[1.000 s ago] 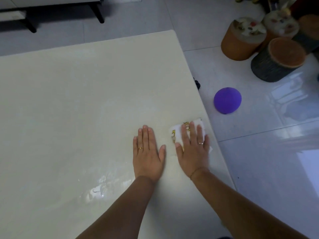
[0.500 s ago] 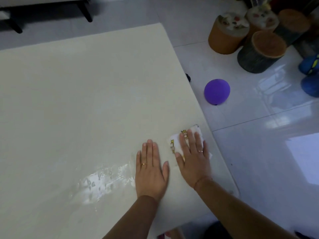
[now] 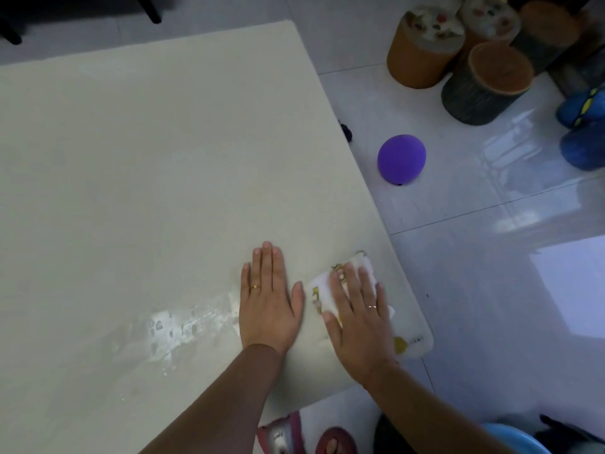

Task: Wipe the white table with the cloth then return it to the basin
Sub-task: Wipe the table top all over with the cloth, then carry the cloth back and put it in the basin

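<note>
Cloth: a small white cloth (image 3: 322, 286) with a yellow print lies flat on the table, close to the table's near right corner and just inside its right edge.
Cloth's lie: the part that shows runs from near-left to far-right. The rest is under the palm, so its full outline cannot be told.
Right hand: the right hand (image 3: 358, 311) lies on top of the cloth, fingers straight and spread, pressing down and not curled round it. The cloth shows past the fingertips and beside the thumb.
Left hand: the left hand (image 3: 266, 299) lies flat on the bare table just left of the cloth, fingers straight and together, holding nothing. Its thumb is near the cloth's left edge but apart from it.
Nearer hand: the right, as it already covers the cloth. The left looks to be only bracing.
Table: the white table (image 3: 147, 158) stretches far to the left and away from both hands. A wet streak (image 3: 183, 326) shines just left of the left hand.
Step in hand: wiping, probably the right-hand edge strip. The unwiped run seems to lie leftward and away.
Basin: a blue rim (image 3: 520, 437) at the lower right, on the floor, is likely the basin. It sits to the right of the right arm and nearer the person than the cloth, so the return would go back and right.
Floor: a purple ball (image 3: 402, 158) lies off the table's right edge, well apart.
</note>
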